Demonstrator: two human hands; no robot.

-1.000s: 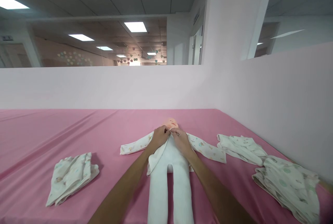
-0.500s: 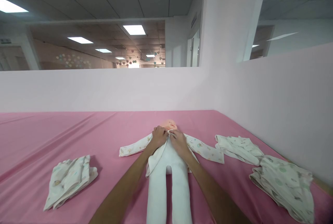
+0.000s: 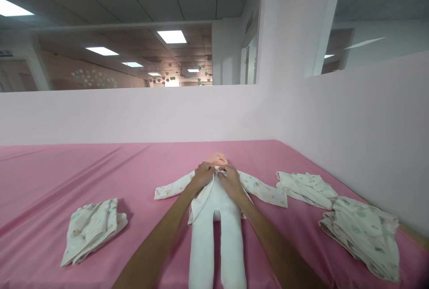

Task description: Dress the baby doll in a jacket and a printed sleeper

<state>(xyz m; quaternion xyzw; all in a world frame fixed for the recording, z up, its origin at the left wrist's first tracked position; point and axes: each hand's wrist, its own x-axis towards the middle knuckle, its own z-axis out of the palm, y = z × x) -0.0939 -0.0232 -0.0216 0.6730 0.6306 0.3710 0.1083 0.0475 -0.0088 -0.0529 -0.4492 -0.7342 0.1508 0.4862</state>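
A baby doll (image 3: 218,159) with a white cloth body lies face up on the pink sheet (image 3: 134,172), legs toward me. It wears a printed baby top (image 3: 261,190) whose sleeves spread out to both sides. My left hand (image 3: 203,174) and my right hand (image 3: 229,180) meet at the doll's neck, both pinched on the top's collar edges just below the chin. The front of the top lies open over the chest.
A folded printed garment (image 3: 90,230) lies on the sheet at the left. Two more crumpled printed garments (image 3: 360,231) lie at the right by the pale pink partition wall (image 3: 368,137). Another low wall runs along the back.
Both hands stay pinched at the doll's collar; only the view has shifted slightly.
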